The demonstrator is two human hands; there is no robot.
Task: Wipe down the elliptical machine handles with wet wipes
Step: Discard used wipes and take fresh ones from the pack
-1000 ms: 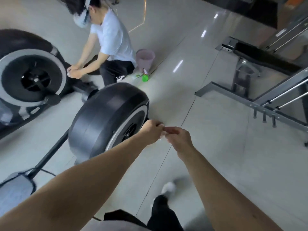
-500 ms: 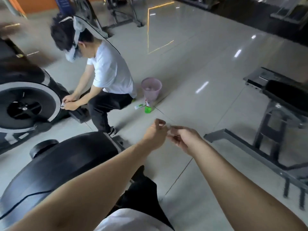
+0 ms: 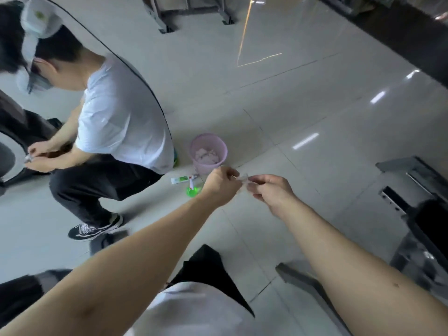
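A small pale wipe (image 3: 243, 178), blurred, is pinched between the curled fingers of the left hand (image 3: 221, 184) and the right hand (image 3: 271, 191), above the floor. A bin (image 3: 201, 169) is seen at 11 o'clock of the hands. At 9 o'clock are a green bottle (image 3: 192, 192) and, farther off, a crouching person (image 3: 121, 117).

I stood in a gym: a glossy tiled floor (image 3: 303, 112), steel equipment frames (image 3: 194, 10) at the far end, a black padded bench (image 3: 430, 226) on my right, and an elliptical machine (image 3: 21, 124) on my left.
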